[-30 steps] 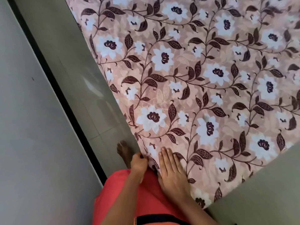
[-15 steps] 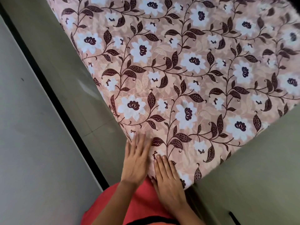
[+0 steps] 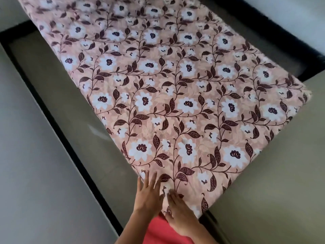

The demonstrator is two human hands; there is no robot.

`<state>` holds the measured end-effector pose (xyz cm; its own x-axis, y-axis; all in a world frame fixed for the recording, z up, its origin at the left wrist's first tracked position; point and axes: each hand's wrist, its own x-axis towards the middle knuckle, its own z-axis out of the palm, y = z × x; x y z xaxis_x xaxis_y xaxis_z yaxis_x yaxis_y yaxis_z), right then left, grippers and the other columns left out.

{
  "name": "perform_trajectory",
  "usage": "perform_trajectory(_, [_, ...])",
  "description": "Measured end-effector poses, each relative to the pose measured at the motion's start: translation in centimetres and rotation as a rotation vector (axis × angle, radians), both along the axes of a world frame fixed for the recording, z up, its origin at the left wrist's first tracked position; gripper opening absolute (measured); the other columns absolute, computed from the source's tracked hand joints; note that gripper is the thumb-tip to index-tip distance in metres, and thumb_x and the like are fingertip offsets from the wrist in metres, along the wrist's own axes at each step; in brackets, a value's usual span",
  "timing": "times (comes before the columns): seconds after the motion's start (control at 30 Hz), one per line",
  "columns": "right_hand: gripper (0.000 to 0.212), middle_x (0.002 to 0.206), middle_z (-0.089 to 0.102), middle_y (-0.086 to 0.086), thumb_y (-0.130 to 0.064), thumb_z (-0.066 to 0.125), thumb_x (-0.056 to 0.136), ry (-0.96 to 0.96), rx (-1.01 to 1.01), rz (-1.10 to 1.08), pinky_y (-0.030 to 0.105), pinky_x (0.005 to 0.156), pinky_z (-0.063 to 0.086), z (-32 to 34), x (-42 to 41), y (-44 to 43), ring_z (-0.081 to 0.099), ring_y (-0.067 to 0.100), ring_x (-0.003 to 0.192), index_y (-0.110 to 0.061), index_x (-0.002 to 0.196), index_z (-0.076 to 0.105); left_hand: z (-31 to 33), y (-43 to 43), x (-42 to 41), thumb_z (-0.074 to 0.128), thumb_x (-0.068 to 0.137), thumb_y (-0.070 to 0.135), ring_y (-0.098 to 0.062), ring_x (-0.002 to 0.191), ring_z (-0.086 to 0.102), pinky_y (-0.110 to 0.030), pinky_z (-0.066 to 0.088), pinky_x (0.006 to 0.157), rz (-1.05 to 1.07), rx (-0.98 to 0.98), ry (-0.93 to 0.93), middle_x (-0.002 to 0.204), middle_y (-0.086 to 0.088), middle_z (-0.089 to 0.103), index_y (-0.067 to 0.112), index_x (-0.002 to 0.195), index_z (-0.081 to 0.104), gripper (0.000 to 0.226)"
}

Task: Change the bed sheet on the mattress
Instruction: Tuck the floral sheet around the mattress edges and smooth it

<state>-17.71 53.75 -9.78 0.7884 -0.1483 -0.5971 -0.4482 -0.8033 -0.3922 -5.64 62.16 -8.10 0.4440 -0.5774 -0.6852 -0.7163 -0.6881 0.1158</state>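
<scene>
Head view, the only one: sheet (image 3: 175, 103), pink with white flowers and dark leaves, lies spread flat over the whole mattress, which it hides. The mattress sits low on a grey floor (image 3: 263, 173), its far end near a black strip (image 3: 299, 55).

Left hand (image 3: 148, 192) and right hand (image 3: 179, 208) both rest on the sheet at the near corner of the mattress. Fingers are straight and slightly apart, palms down, and neither hand grips anything. A red garment (image 3: 163, 231) shows below the wrists.

Assessment: the fresh sheet appears to be on, and the step in hand is smoothing it at this corner. The next move likely calls for pinching the overhanging edge and tucking it under, keeping the top taut.

Containers: none in view.
</scene>
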Motion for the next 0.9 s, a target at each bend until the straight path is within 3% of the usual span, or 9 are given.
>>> perform_trajectory(0.07, [0.058, 0.158, 0.005, 0.005, -0.031, 0.033, 0.100, 0.014, 0.104, -0.144, 0.024, 0.115, 0.004, 2.5, 1.7, -1.3, 0.006, 0.017, 0.145, -0.008, 0.149, 0.013, 3.2, -0.4, 1.4, 0.029, 0.099, 0.041, -0.031, 0.141, -0.021, -0.051, -0.013, 0.112, -0.014, 0.018, -0.003, 0.157, -0.008, -0.012, 0.014, 0.146, 0.024, 0.055])
perform_trajectory(0.17, [0.046, 0.142, 0.041, 0.006, -0.031, 0.040, 0.099, -0.019, 0.099, -0.309, 0.021, 0.092, 0.037, 7.0, 3.6, -3.8, 0.045, 0.017, 0.125, -0.010, 0.139, 0.036, 7.6, -0.2, 3.0, 0.038, 0.096, 0.041, -0.031, 0.140, -0.018, -0.053, -0.003, 0.113, 0.002, -0.047, -0.077, 0.157, -0.012, 0.006, 0.016, 0.135, 0.046, 0.047])
perform_trajectory(0.23, [0.037, 0.126, 0.054, 0.000, -0.032, 0.042, 0.098, -0.035, 0.142, -0.404, 0.020, 0.081, 0.044, 10.7, 4.4, -5.5, 0.058, 0.011, 0.105, -0.014, 0.130, 0.045, 11.2, -0.7, 4.6, 0.047, 0.091, 0.044, -0.032, 0.140, -0.013, -0.059, 0.005, 0.110, 0.001, -0.125, -0.182, 0.153, -0.015, 0.024, 0.020, 0.125, 0.058, 0.043])
perform_trajectory(0.27, [0.034, 0.124, 0.056, -0.002, -0.031, 0.043, 0.098, -0.058, 0.148, -0.437, 0.019, 0.084, 0.046, 12.3, 4.6, -6.2, 0.058, 0.009, 0.103, -0.016, 0.129, 0.047, 12.7, -1.0, 5.2, 0.045, 0.093, 0.043, -0.033, 0.141, -0.011, -0.056, -0.002, 0.108, -0.013, -0.118, -0.184, 0.155, -0.014, 0.019, 0.020, 0.129, 0.054, 0.044])
perform_trajectory(0.37, [0.040, 0.135, 0.052, 0.000, -0.029, 0.043, 0.099, -0.128, 0.143, -0.530, 0.021, 0.095, 0.043, 17.5, 4.4, -8.7, 0.054, 0.010, 0.115, -0.015, 0.136, 0.042, 17.1, -2.6, 6.2, 0.033, 0.099, 0.043, -0.031, 0.141, -0.018, -0.047, -0.012, 0.108, 0.008, -0.092, -0.124, 0.158, -0.007, 0.000, 0.020, 0.141, 0.037, 0.049])
perform_trajectory(0.47, [0.044, 0.139, 0.049, 0.003, -0.028, 0.042, 0.100, -0.180, 0.143, -0.612, 0.022, 0.091, 0.046, 21.8, 4.2, -9.9, 0.057, 0.020, 0.116, -0.010, 0.140, 0.038, 20.8, -3.9, 6.8, 0.033, 0.099, 0.042, -0.033, 0.143, -0.012, -0.051, -0.003, 0.113, -0.013, -0.153, -0.145, 0.158, -0.009, 0.000, 0.019, 0.139, 0.038, 0.046])
perform_trajectory(0.6, [0.042, 0.138, 0.050, 0.006, -0.027, 0.042, 0.100, -0.261, 0.130, -0.730, 0.022, 0.085, 0.050, 26.2, 3.9, -10.4, 0.062, 0.024, 0.108, -0.009, 0.138, 0.040, 24.2, -5.9, 7.2, 0.030, 0.100, 0.041, -0.034, 0.143, -0.010, -0.050, -0.007, 0.111, -0.108, -0.207, -0.139, 0.158, -0.010, -0.003, 0.019, 0.141, 0.036, 0.046])
perform_trajectory(0.77, [0.044, 0.141, 0.046, 0.009, -0.029, 0.045, 0.099, -0.328, 0.155, -0.894, 0.028, 0.102, 0.041, 29.7, 2.6, -8.9, 0.050, 0.019, 0.123, -0.010, 0.138, 0.041, 27.1, -7.5, 6.5, 0.030, 0.100, 0.039, -0.033, 0.143, -0.013, -0.051, -0.006, 0.112, -0.255, -0.259, -0.100, 0.157, -0.009, -0.006, 0.019, 0.145, 0.029, 0.049])
perform_trajectory(0.9, [0.043, 0.135, 0.052, 0.014, -0.028, 0.047, 0.098, -0.330, 0.137, -1.044, 0.028, 0.098, 0.043, 30.9, 0.2, -7.5, 0.055, 0.023, 0.118, -0.005, 0.133, 0.046, 27.7, -8.5, 4.8, 0.033, 0.100, 0.039, -0.030, 0.144, -0.008, -0.049, -0.002, 0.114, -0.355, -0.278, -0.072, 0.158, -0.005, 0.002, 0.019, 0.143, 0.035, 0.047])
